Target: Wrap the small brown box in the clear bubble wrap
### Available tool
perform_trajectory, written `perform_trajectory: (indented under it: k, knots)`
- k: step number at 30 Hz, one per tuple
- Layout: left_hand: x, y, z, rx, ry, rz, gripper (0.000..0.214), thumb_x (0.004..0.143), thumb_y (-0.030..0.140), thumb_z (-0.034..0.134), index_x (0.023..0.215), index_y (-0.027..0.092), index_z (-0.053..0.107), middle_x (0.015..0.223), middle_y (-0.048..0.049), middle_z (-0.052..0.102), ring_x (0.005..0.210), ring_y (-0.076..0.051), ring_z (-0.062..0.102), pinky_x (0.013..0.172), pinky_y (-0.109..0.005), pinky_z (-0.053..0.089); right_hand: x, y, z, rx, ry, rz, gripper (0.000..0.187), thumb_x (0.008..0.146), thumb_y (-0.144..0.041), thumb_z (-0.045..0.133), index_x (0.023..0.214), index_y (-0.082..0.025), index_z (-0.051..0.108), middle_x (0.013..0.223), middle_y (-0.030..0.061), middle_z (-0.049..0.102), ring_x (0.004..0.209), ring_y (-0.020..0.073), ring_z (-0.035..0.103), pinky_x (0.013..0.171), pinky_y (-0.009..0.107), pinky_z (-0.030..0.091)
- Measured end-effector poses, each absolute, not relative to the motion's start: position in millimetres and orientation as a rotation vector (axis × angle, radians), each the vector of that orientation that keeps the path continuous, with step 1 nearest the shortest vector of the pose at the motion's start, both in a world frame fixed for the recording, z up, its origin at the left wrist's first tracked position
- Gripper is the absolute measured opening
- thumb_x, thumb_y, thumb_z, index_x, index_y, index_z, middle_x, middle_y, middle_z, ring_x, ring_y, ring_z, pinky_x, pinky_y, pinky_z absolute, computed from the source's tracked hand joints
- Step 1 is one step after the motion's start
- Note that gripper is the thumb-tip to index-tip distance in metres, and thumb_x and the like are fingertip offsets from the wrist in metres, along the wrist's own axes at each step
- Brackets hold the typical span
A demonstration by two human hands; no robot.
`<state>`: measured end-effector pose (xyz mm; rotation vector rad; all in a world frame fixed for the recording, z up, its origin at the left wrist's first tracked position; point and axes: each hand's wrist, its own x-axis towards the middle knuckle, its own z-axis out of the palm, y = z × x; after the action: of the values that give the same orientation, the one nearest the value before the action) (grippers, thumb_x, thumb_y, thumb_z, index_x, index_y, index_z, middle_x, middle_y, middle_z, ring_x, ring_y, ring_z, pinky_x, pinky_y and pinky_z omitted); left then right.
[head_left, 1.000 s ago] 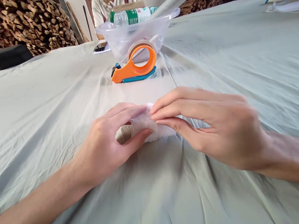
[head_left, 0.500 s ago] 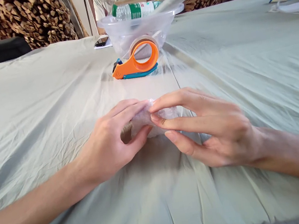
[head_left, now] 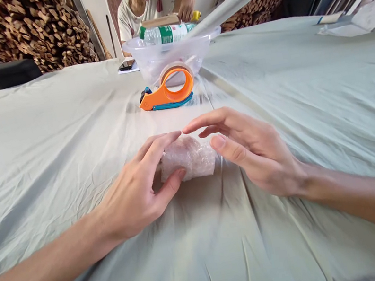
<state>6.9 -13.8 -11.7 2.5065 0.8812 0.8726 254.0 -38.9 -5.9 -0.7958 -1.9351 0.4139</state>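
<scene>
On the counter [head_left: 29, 138], the left hand [head_left: 132, 197] pinches the wrapped bundle [head_left: 189, 159]; the right hand [head_left: 258, 157] hovers open. Loosely held, it may unroll.

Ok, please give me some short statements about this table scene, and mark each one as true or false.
1. The left hand holds the wrapped bundle between thumb and fingers. True.
2. The right hand grips the tape dispenser. False: it is open beside the bundle, and the dispenser lies apart on the cloth.
3. A water bottle lies in the clear bowl. True.
4. The phone lies next to the bundle. False: it lies far off, left of the clear bowl.
</scene>
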Motion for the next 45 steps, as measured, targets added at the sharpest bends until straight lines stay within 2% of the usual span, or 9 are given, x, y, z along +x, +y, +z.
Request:
perform_trajectory:
  k: [5, 10, 13, 16, 19, 23, 32, 38, 45]
  knots:
    - [5.1, -12.5, -12.3, 2.499, 0.844, 0.934, 0.068, 0.104, 0.039, 0.063, 0.165, 0.029, 0.034, 0.163, -0.0089, 0.052, 0.143, -0.027, 0.061, 0.117, -0.044, 0.056, 256.0, -39.5, -6.0, -0.855, -1.986, 0.467, 0.03, 0.11, -0.035, 0.055, 0.138, -0.027, 0.063, 0.141, 0.0049, 0.07, 0.134, 0.0199, 0.066, 0.115, 0.04, 0.055]
    - [5.2, -11.3, -13.4, 2.469, 0.888, 0.946, 0.065, 0.103, 0.044, 0.066, 0.16, 0.028, 0.039, 0.144, -0.0091, 0.068, 0.132, -0.027, 0.068, 0.104, -0.044, 0.063, 257.0, -42.8, -4.5, -0.889, -2.094, 0.377, 0.042, 0.107, -0.039, 0.06, 0.146, -0.023, 0.057, 0.148, 0.0066, 0.066, 0.14, 0.0215, 0.063, 0.117, 0.039, 0.054]
    - [6.0, -12.8, -14.5, 2.431, 0.911, 0.987, 0.065, 0.1, 0.04, 0.071, 0.157, 0.027, 0.042, 0.128, -0.0067, 0.073, 0.114, -0.023, 0.075, 0.092, -0.037, 0.066, 257.2, -43.3, -6.2, -0.912, -2.167, 0.303, 0.055, 0.103, -0.039, 0.067, 0.151, -0.021, 0.051, 0.152, 0.0091, 0.064, 0.143, 0.0232, 0.062, 0.116, 0.04, 0.055]
    - [6.8, -15.0, -14.2, 2.512, 0.815, 1.094, 0.07, 0.096, 0.028, 0.075, 0.157, 0.026, 0.041, 0.136, -0.0067, 0.07, 0.119, -0.02, 0.073, 0.098, -0.035, 0.064, 257.1, -42.6, -7.5, -0.9, -2.207, 0.265, 0.065, 0.1, -0.04, 0.072, 0.155, -0.019, 0.047, 0.154, 0.0114, 0.063, 0.144, 0.0238, 0.061, 0.121, 0.042, 0.053]
    - [6.9, -16.4, -11.4, 2.702, 0.7, 1.181, 0.069, 0.094, 0.014, 0.072, 0.155, 0.023, 0.043, 0.147, -0.008, 0.065, 0.133, -0.021, 0.066, 0.11, -0.036, 0.058, 256.3, -40.6, -6.9, -0.783, -2.203, 0.251, 0.053, 0.103, -0.034, 0.069, 0.152, -0.019, 0.052, 0.15, 0.0116, 0.065, 0.141, 0.0211, 0.062, 0.122, 0.038, 0.052]
    - [6.3, -16.4, -6.9, 2.87, 0.663, 1.16, 0.064, 0.093, 0.002, 0.065, 0.152, 0.019, 0.046, 0.148, -0.0105, 0.065, 0.136, -0.021, 0.064, 0.108, -0.035, 0.057, 254.1, -36.7, -6.2, -0.723, -2.118, 0.142, 0.032, 0.102, -0.017, 0.068, 0.134, -0.018, 0.066, 0.131, 0.0105, 0.072, 0.126, 0.0168, 0.069, 0.113, 0.031, 0.057]
    - [4.6, -20.2, -5.0, 3.121, 0.459, 1.156, 0.059, 0.1, 0.0, 0.057, 0.155, 0.018, 0.046, 0.148, -0.009, 0.067, 0.144, -0.021, 0.059, 0.112, -0.037, 0.051, 252.7, -45.8, 0.1, -0.683, -2.075, -0.098, 0.011, 0.098, -0.011, 0.073, 0.106, -0.018, 0.07, 0.105, 0.0074, 0.074, 0.103, 0.0169, 0.073, 0.097, 0.032, 0.062]
    - [5.1, -14.8, -6.9, 3.165, 0.362, 1.15, 0.056, 0.103, 0.003, 0.056, 0.157, 0.013, 0.046, 0.146, -0.0094, 0.067, 0.143, -0.02, 0.059, 0.113, -0.034, 0.048, 249.9, -47.8, 0.8, -0.667, -2.024, -0.077, 0.018, 0.096, -0.003, 0.069, 0.095, -0.02, 0.065, 0.096, 0.0032, 0.072, 0.09, 0.0143, 0.072, 0.081, 0.029, 0.062]
    - [5.9, -14.8, -6.9, 3.125, 0.418, 1.172, 0.056, 0.099, -0.001, 0.061, 0.152, 0.011, 0.049, 0.14, -0.0096, 0.072, 0.135, -0.019, 0.064, 0.107, -0.033, 0.051, 251.6, -44.4, -1.1, -0.734, -2.089, -0.008, 0.015, 0.1, -0.003, 0.062, 0.096, -0.018, 0.061, 0.095, 0.0046, 0.067, 0.089, 0.0135, 0.065, 0.08, 0.028, 0.056]
